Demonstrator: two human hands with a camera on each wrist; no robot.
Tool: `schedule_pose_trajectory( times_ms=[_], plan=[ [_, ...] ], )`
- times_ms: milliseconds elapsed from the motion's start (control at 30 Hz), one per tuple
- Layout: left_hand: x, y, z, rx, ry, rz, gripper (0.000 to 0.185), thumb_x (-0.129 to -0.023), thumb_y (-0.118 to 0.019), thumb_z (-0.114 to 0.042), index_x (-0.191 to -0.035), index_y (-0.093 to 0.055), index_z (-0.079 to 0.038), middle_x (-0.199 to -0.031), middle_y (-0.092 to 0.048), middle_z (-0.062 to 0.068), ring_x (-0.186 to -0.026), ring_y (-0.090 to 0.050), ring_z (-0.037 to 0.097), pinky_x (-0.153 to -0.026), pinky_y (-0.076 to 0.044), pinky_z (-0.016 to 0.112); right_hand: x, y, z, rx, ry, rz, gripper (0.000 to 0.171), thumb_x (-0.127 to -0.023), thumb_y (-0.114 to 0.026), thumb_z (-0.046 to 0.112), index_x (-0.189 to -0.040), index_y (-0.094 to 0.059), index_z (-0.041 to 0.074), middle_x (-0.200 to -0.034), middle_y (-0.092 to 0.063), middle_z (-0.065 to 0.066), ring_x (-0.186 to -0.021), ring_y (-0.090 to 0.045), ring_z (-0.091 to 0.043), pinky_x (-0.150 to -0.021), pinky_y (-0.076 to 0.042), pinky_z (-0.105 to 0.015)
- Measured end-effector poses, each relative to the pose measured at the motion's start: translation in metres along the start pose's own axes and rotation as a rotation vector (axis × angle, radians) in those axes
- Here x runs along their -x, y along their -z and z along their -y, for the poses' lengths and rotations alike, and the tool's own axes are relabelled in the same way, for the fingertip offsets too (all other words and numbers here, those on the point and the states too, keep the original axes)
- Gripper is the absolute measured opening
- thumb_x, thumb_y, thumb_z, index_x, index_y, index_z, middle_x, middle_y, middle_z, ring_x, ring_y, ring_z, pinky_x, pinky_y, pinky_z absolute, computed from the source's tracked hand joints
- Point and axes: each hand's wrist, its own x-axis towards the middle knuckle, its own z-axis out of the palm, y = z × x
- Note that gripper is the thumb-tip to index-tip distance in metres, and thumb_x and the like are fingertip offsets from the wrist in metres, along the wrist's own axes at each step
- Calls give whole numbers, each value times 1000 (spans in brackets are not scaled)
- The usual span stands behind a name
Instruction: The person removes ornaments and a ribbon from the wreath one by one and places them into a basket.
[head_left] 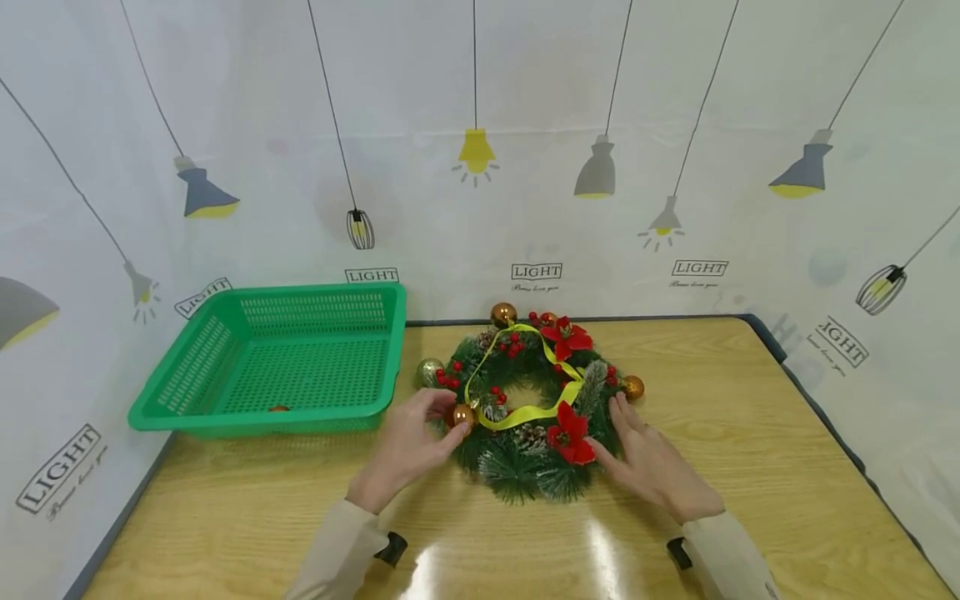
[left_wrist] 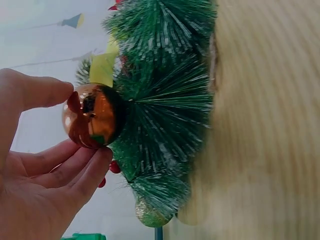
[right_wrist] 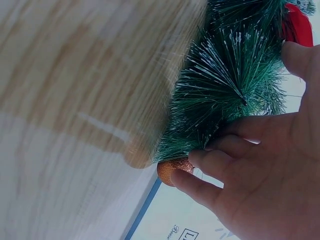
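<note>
A green Christmas wreath (head_left: 510,475) with frosted tips lies on the table, dressed with a yellow ribbon (head_left: 528,414), pine cones, berries and red poinsettias (head_left: 572,437). At its left front, my left hand (head_left: 412,446) pinches a shiny copper bauble (left_wrist: 92,117) between thumb and fingers, against the greenery. My right hand (head_left: 652,467) touches the wreath's right side, fingers extended along the needles and thumb near the front poinsettia. Just beyond those fingertips sits a glittery copper bauble (right_wrist: 175,171). A pale gold bauble (head_left: 430,372) is at the wreath's left, another shiny copper one (head_left: 503,314) at its back.
To the left stands a green plastic basket (head_left: 390,367) with a small orange-red item (head_left: 279,409) barely showing inside. The wooden table (head_left: 750,467) meets a white curtain (head_left: 420,92) printed with lamps at the back and sides.
</note>
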Motion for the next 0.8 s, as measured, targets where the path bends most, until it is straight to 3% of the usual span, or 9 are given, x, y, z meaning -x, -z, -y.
schedule_pose_trajectory(
  times_ms=[133,233,800],
  plan=[
    [2,-3,1,7,6,32,46,-86,-81,-16,-124,-62,0,-113,-68,9,-101,-69,24,-90,-61,37,0,0,0,-5,1,-7,81,-105,-49,48,-148,-32,-19,-158,-23,-38,-129,-49,-56,-109,-46,-59],
    [3,-4,2,15,3,37,48,-84,-82,-14,-125,-60,1,-114,-67,10,-102,-69,25,-91,-61,38,0,-1,-1,-5,3,-9,81,-105,-49,47,-148,-32,-19,-158,-23,-39,-127,-52,-56,-108,-46,-59],
    [-1,-4,2,97,-11,-30,42,-84,-81,-8,-120,-61,2,-108,-72,13,-100,-71,28,-91,-62,41,1,0,0,-29,-22,13,83,-105,-47,50,-151,-28,-16,-160,-19,-37,-106,-68,-50,-107,-48,-59]
  ],
)
